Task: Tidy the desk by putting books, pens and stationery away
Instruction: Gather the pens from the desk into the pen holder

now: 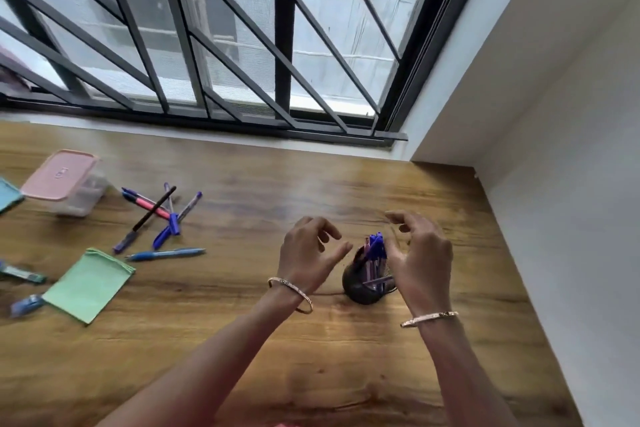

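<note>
Dark mesh pen holder [360, 288] upright on desk [277, 340], stuffed with blue pens [375, 246]; loose pens [162, 218] crisscrossed far left; green notepad [88, 284] flat.

Soft daylight enters through the barred window [214, 31] at the far side, leaving a pale sheen on the wooden desk [242, 340]. Shadows are faint. Wide-angle bending curves the edges, and everything looks slightly soft, the left edge blurriest.
</note>
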### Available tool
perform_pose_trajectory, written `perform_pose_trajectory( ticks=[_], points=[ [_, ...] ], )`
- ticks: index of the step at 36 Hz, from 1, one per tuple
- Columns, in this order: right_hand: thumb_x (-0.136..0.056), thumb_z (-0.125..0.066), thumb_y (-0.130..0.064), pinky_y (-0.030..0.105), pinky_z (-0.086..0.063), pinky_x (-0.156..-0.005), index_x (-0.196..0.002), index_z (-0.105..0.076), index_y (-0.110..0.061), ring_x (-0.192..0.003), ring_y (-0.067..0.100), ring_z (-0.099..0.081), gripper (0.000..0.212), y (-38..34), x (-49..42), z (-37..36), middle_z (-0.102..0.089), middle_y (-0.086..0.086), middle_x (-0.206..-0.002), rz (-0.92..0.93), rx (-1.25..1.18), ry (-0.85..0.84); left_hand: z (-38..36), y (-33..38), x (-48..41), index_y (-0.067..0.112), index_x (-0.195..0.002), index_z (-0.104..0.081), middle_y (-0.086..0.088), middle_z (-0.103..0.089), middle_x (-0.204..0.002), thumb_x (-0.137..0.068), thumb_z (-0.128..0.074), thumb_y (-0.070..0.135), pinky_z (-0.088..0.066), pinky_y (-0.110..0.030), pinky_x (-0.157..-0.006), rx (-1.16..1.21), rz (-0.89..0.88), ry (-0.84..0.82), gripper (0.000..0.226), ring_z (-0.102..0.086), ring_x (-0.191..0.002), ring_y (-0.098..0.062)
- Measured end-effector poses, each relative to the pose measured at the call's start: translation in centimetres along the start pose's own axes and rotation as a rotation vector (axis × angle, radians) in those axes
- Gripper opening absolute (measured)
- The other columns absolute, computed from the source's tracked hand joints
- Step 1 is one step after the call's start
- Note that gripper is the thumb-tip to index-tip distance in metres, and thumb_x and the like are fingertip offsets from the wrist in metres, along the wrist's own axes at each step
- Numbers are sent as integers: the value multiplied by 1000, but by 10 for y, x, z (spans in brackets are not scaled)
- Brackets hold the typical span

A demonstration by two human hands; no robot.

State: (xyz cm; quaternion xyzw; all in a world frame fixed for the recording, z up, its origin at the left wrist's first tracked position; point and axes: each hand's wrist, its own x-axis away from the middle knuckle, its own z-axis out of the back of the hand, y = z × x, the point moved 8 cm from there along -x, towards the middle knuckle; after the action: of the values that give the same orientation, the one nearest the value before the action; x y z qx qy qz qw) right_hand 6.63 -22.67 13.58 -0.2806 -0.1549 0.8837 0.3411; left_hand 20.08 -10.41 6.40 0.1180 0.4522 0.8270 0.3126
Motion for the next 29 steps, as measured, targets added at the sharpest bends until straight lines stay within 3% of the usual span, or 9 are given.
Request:
perform_pose_trajectory(
  ticks=[3,6,13,20,24,29],
  points=[
    [-82,-72,-7,31,-53,-74,-96,-71,-17,-87,13,-60,17,-28,-1,1,-68,-7,-90,82,-102,99,28,-22,-1,27,-75,-66,11,-64,-73,-72,-78,38,-49,-21,-60,24,81,65,17,-61,-64,-3],
    [-82,-70,-6,32,-52,-73,-94,-71,-17,-85,13,-60,17,-60,-2,-19,-67,-8,-89,161,-220,57,63,-51,-1,24,-75,-68,9,-68,-70,-75,-76,32,-53,-27,-64,5,165,136,11,-64,-65,-3],
    [-82,-69,-10,18,-43,-72,-90,-71,-22,-81,8,-58,15,-124,-3,-104,-68,-11,-83,255,-334,-213,147,-124,9,23,-76,-67,10,-67,-70,-79,-73,23,-53,-25,-62,-181,300,292,6,-65,-65,-7],
    [-80,-66,-16,30,-51,-77,-89,-73,-23,-81,11,-64,14,-175,14,-205,-72,-9,-83,321,-315,-541,208,-196,24,25,-86,-72,-2,-71,-88,-79,-64,21,-54,-39,-77,-440,497,353,11,-68,-85,-28],
    [-86,-63,-28,35,-50,-86,-109,-70,-25,-100,16,-61,25,-203,41,-250,-70,-6,-101,417,-198,-756,221,-220,25,27,-89,-71,1,-70,-100,-83,-63,21,-48,-39,-85,-560,531,318,12,-65,-99,-26],
    [-84,-64,-31,41,-47,-91,-114,-69,-25,-105,26,-54,31,-225,63,-283,-63,1,-112,528,-54,-811,232,-233,24,27,-97,-71,-1,-68,-104,-84,-63,21,-46,-40,-87,-638,526,320,15,-62,-102,-27]
  ],
)
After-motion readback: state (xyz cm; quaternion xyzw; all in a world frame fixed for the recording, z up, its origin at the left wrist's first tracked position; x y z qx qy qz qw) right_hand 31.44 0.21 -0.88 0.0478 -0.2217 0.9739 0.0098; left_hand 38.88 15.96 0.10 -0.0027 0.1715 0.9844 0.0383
